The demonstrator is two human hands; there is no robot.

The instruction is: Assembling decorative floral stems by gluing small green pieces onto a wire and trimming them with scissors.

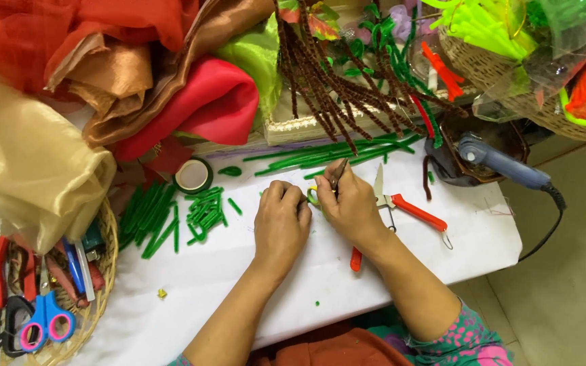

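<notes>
My left hand [281, 220] and my right hand [351, 203] meet over the white table [252, 271], close together. My right hand pinches a thin brown stem-like piece [339, 172] that sticks up from its fingers. Between the two hands shows a small green and yellow piece [314, 196], pinched by my left fingers. Red-handled pliers [401, 207] lie just right of my right hand, partly under it. Short cut green pipe cleaner pieces [205, 210] lie to the left of my left hand.
A roll of green tape [193, 176] sits near heaped coloured fabrics [137, 74]. Long green pipe cleaners [334, 154] and brown ones [334, 88] lie behind the hands. A glue gun [503, 165] rests at right. A wicker basket [100, 298] with scissors [45, 322] stands at left.
</notes>
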